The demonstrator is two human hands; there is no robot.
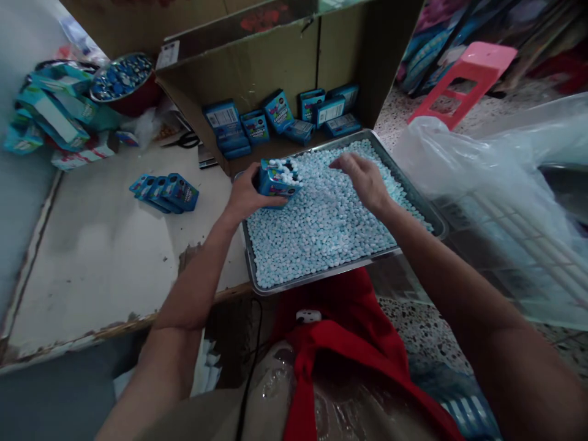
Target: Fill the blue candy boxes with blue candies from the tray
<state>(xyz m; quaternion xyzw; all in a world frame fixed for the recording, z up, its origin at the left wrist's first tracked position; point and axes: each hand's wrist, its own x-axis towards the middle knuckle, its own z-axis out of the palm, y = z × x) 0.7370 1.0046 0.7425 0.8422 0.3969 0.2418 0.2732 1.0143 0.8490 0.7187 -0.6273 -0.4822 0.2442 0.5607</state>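
Note:
My left hand [248, 197] is closed around a small bundle of blue candy boxes [275, 184] at the left side of the tray. The boxes' tops are open, and white candies [287, 168] heap over them. A metal tray [301, 282] lies under both hands, filled with small white and pale blue candies [316, 226]. Over the tray's right part hovers my right hand [365, 180], its thumb and fingers loosely bent and pointing left. I see nothing held in it, though the underside of its fingers is hidden.
Several filled-looking blue boxes [280, 113] stand inside a large cardboard box [257, 67] behind the tray. Flat blue boxes [168, 193] rest on the worn white table [105, 245]. Scissors [186, 141], a bowl [138, 101], a pink stool [468, 79] and plastic sheeting [496, 159] surround the area.

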